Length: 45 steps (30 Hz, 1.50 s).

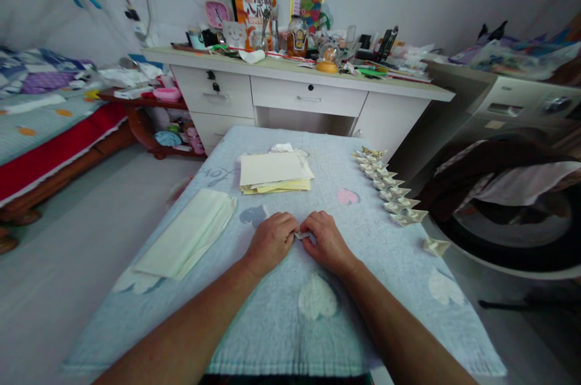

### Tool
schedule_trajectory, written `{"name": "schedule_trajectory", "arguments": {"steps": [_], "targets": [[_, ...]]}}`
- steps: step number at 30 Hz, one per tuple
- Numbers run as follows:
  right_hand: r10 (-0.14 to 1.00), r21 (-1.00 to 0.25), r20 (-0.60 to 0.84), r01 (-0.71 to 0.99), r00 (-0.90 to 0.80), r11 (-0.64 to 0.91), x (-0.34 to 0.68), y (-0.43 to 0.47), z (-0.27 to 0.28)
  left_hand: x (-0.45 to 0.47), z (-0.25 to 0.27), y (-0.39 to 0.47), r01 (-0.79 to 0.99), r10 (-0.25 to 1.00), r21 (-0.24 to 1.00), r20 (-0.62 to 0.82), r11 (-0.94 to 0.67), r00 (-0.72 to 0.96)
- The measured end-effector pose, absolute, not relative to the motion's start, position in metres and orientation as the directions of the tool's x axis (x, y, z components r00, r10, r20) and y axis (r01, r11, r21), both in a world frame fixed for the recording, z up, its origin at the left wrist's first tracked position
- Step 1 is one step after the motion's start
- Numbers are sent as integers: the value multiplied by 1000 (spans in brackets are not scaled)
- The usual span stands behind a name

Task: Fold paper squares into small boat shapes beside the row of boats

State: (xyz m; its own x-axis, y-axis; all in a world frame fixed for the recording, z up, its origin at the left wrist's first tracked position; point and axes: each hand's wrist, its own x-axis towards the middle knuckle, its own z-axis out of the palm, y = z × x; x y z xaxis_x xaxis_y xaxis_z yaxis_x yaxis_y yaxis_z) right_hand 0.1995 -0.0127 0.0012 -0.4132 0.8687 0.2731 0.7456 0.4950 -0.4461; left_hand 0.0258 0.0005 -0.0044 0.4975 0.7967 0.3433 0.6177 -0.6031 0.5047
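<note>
Both hands meet over the middle of the cloth-covered table (272, 318). Between them is a small folded piece of paper (301, 235), mostly hidden by the fingers. My left hand (273, 241) pinches its left end. At the other end my right hand (327, 241) has its fingers closed on the paper. Beyond the hands lies a stack of cream and yellow paper sheets (272, 170). A folded bundle of pale green paper (184, 233) rests to the left. Along the right edge runs a row of folded paper boats (385, 185), with a single paper boat (436, 246) nearer me.
Behind the table stands a white desk (308, 94) crowded with jars, an orange bag (255, 6) and small items. A front-loading washing machine (512, 131) is close on the right. On the left are a bed (54, 137) and a low wooden stand (149, 103).
</note>
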Motion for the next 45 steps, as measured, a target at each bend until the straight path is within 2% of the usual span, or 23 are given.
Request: {"name": "schedule_trajectory", "arguments": {"steps": [6, 18, 23, 31, 40, 45], "targets": [[866, -491, 216, 716, -451, 496, 205, -16, 4, 18, 5, 0, 614, 742, 427, 274, -664, 612], [863, -492, 245, 710, -442, 504, 208, -19, 5, 15, 4, 1, 565, 682, 404, 253, -719, 686], [862, -424, 264, 750, -434, 507, 206, -21, 2, 15, 5, 0, 573, 688, 405, 243, -712, 683], [884, -407, 185, 785, -429, 466, 202, -22, 8, 12, 5, 2, 624, 757, 454, 209, -636, 619], [906, -507, 170, 754, -387, 417, 203, -20, 8, 13, 8, 5, 624, 764, 482, 171, -615, 622], [907, -499, 167, 760, -386, 415, 204, -21, 8, 13, 7, 5, 613, 760, 492, 175, -618, 626]]}}
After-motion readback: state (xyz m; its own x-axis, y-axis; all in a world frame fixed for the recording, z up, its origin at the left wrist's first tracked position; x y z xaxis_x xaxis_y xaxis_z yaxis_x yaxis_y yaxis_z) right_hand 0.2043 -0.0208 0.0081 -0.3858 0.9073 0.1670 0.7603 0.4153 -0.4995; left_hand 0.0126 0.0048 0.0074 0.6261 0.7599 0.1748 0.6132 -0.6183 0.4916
